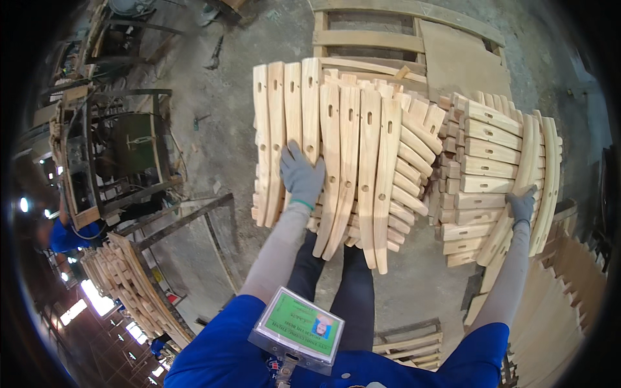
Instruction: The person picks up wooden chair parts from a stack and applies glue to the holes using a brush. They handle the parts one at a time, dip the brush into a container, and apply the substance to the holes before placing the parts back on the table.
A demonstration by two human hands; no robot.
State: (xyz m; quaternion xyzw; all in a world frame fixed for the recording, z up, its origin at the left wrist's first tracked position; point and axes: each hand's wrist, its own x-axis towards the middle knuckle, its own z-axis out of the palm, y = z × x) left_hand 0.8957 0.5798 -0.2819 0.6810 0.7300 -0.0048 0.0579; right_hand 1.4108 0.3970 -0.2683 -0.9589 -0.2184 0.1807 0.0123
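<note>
In a grey glove, my left hand (pixel 303 174) lies on the top row of a stack of pale curved wooden slats (pixel 349 132). Its fingers are stretched over the slats at the left of the row. Each of these slats has an oblong slot near its far end and a round hole about its middle. Out to the right, my gloved right hand (pixel 521 205) is closed around a curved wooden slat (pixel 527 155) on a second stack. Beneath that slat, crosswise slats (pixel 485 184) with slots are layered. The fingertips of my right hand are partly hidden.
A wooden pallet (pixel 369 39) with a flat board lies beyond the middle stack. Metal frames (pixel 123 155) stand to the left, near another pile of wooden pieces (pixel 136 278). A person in blue (pixel 71 236) is at the far left. Curved panels (pixel 550 317) stand at lower right.
</note>
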